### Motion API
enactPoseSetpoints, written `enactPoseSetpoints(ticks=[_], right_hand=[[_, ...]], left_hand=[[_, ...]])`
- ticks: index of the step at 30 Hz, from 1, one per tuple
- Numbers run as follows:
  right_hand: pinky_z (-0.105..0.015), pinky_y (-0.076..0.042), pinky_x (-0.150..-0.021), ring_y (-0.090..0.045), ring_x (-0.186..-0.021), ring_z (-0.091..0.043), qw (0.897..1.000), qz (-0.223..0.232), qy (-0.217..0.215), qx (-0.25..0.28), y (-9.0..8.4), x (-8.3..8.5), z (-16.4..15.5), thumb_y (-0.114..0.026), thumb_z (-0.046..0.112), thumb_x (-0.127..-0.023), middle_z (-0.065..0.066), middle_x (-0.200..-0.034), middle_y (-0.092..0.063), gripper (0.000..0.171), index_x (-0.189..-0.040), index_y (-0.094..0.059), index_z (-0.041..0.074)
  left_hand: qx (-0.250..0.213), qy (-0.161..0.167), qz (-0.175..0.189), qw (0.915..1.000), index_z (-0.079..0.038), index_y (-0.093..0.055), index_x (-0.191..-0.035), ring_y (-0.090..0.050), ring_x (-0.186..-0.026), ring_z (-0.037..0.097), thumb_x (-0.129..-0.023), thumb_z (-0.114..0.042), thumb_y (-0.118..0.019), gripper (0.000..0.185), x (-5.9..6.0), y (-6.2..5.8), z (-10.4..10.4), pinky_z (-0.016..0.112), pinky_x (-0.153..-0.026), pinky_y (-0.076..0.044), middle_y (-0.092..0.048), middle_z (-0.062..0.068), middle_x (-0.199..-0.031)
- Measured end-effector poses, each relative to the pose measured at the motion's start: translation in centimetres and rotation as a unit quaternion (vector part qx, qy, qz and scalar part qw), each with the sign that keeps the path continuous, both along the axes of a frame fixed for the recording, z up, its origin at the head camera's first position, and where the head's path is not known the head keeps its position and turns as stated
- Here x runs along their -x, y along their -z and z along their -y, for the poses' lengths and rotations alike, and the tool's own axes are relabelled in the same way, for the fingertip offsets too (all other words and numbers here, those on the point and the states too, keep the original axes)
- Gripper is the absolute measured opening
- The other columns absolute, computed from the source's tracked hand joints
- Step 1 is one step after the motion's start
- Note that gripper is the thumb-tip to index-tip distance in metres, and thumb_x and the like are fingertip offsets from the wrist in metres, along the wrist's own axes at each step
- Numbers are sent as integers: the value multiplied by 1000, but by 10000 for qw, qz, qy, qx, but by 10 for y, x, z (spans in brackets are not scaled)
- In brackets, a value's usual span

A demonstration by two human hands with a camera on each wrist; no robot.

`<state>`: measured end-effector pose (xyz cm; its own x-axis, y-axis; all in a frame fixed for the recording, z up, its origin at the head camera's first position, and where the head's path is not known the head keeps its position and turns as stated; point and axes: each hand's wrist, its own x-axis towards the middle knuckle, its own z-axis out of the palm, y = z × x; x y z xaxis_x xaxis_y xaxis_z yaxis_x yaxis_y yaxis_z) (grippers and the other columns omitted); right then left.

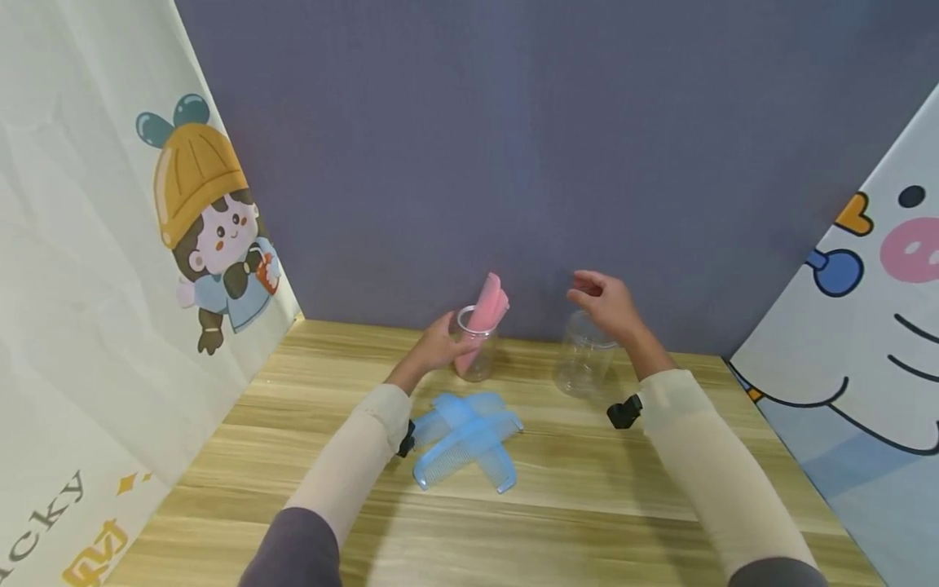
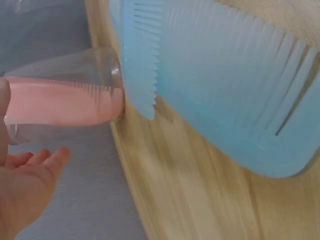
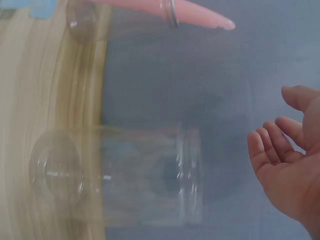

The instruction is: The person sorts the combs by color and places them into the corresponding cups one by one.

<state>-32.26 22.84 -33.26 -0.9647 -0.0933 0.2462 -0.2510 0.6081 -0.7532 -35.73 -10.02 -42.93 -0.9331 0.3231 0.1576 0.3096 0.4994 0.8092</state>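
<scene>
My left hand [image 1: 436,346] is at a clear jar [image 1: 480,372] near the back wall. Its thumb lies in front of the jar's side in the head view, while the left wrist view shows the fingers [image 2: 42,167] extended beside it. Pink combs [image 1: 489,308] lean in that jar and stick out past its rim. My right hand [image 1: 605,306] hovers near the mouth of a second clear jar [image 1: 581,367], fingers loosely bent and nothing in them. That jar stands upright with no comb inside.
Several light blue combs [image 1: 469,436] lie crossed in a pile on the wooden table [image 1: 587,505], in front of the pink combs' jar. A grey wall [image 1: 411,163] rises behind the jars. Printed white panels [image 1: 88,244] flank the table.
</scene>
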Motion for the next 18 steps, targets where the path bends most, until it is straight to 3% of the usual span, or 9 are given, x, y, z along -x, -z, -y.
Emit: enactPoseSetpoints(ticks=[8, 13, 18], right_hand=[[-60, -43, -109, -40, -142, -41, 9994, 282, 21, -200, 16, -3, -29, -62, 42, -101, -18, -162, -36, 72, -159, -35, 10], [-65, -40, -110, -32, -146, -46, 9984, 398, -14, -390, 26, -7, -48, -64, 48, -98, -22, -164, -28, 82, -161, -28, 9], [-68, -37, -111, -26, -147, -50, 9971, 522, -29, -559, 39, -7, -64, -66, 45, -98, -25, -167, -19, 86, -163, -22, 8]], left_hand=[[805, -604, 254, 9946, 6, -26, -158, -34, -149, 46, -93, -42, -71, 92, -14, -14, 14, 58, -122, -32, -33, 29, -161], [1365, -437, 128, 9896, 7, -30, -156, -36, -148, 46, -95, -39, -71, 86, -23, -17, 20, 57, -122, -33, -36, 28, -160], [1788, -208, -128, 9836, 8, -38, -152, -45, -142, 45, -93, -37, -74, 82, -39, -16, 23, 56, -117, -40, -45, 27, -154]])
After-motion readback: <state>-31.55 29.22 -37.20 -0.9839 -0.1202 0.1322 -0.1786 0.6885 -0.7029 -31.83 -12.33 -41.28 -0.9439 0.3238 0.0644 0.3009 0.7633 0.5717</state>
